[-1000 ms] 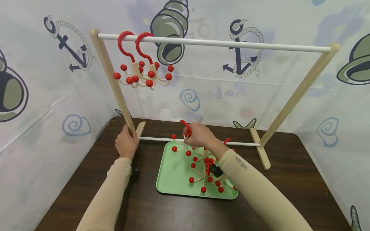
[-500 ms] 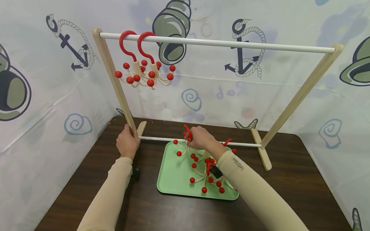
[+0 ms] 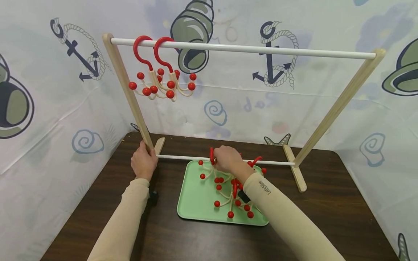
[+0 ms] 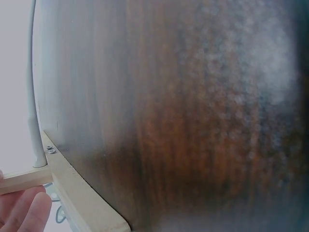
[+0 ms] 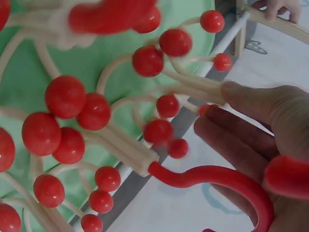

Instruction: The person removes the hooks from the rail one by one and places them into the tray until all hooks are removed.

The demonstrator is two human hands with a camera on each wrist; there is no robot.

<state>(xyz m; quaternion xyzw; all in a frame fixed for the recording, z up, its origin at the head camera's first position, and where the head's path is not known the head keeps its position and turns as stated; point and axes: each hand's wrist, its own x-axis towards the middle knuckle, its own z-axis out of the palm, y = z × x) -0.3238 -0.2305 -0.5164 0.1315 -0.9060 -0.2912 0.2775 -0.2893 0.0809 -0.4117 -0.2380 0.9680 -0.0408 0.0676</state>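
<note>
In the head view my left hand (image 3: 143,161) grips the left wooden post (image 3: 132,98) of a rack near its foot; its fingers (image 4: 35,212) show beside the wood in the left wrist view. My right hand (image 3: 226,159) is over the far part of a green tray (image 3: 192,197). Between thumb and fingers it pinches the cream stem (image 5: 205,89) of a red-hooked hanger, whose curved arms end in red balls. That hanger's hook (image 3: 212,156) stands up beside my knuckles. Several similar hangers (image 3: 231,197) lie close together on the tray, partly hidden under my right forearm.
Two hangers (image 3: 171,72) hang by red hooks at the left end of the rack's white top bar (image 3: 241,48). A lower white bar (image 3: 177,157) runs behind the tray. The right post (image 3: 339,107) stands on a wooden foot (image 3: 295,172) on the dark table (image 3: 333,217).
My right hand has come down toward the tray with the hanger, and the hook beside it has turned more upright. My left hand has stayed on the post.
</note>
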